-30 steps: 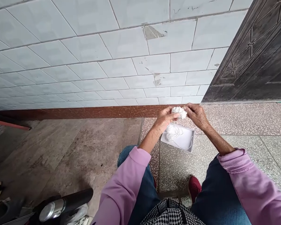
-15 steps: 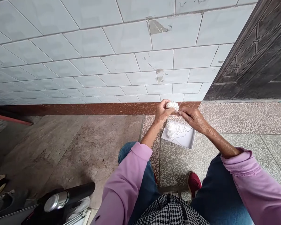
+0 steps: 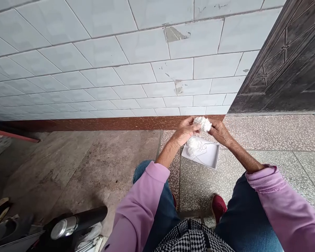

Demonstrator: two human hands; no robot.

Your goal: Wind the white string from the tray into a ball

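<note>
A small white ruffled piece of yarn work (image 3: 204,124) is held up between my hands, above a shallow white box. My left hand (image 3: 187,129) grips its left side, thumb across the front. At its right edge, the closed fingers of my right hand (image 3: 217,130) touch the piece; any small tool in them is hidden. White yarn (image 3: 195,146) lies in balls and loose loops in the left part of the box (image 3: 212,156), below the hands.
A tiled wall (image 3: 136,73) with a brown skirting rises in front, and a dark carved door (image 3: 280,63) stands at the right. On the floor at lower left lie a black cylinder with a silver end (image 3: 65,225) and other items. My red shoe (image 3: 218,206) is below the box.
The white yarn piece has moved slightly right and down and now shows more of its ruffled face. My right hand has come in against its right edge; my left hand has shifted right.
</note>
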